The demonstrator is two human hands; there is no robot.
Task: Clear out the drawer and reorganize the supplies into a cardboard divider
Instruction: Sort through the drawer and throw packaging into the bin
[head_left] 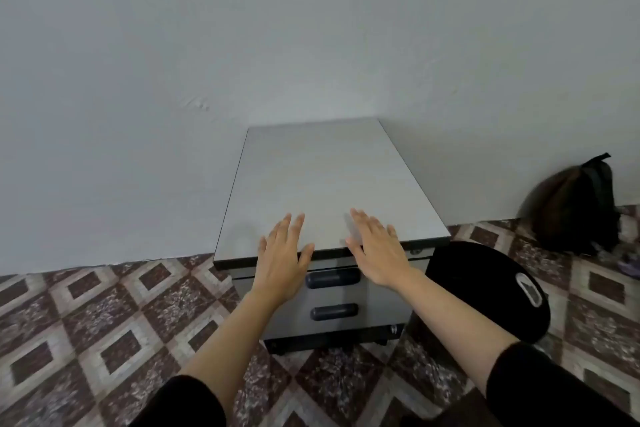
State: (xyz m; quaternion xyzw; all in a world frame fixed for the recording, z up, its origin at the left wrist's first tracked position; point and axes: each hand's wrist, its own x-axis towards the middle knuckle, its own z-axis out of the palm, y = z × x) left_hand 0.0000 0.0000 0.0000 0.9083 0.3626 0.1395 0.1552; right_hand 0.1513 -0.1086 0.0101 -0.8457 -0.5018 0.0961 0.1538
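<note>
Left grip [282,253] and right grip [375,250], both released with straight fingers, reach over the front edge of the cabinet [325,177], the closed drawer [332,277] just below between them, a black round seat [485,291] beside the right grip, a backpack [575,208] beyond.

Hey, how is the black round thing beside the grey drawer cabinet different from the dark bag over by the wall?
The flat black rounded object sits right beside the grey drawer cabinet; the brown-and-black backpack leans against the white wall, farther right. The rounded object is low with a white oval mark; the backpack stands upright and bulges. Both rest on the patterned tile floor.
</note>
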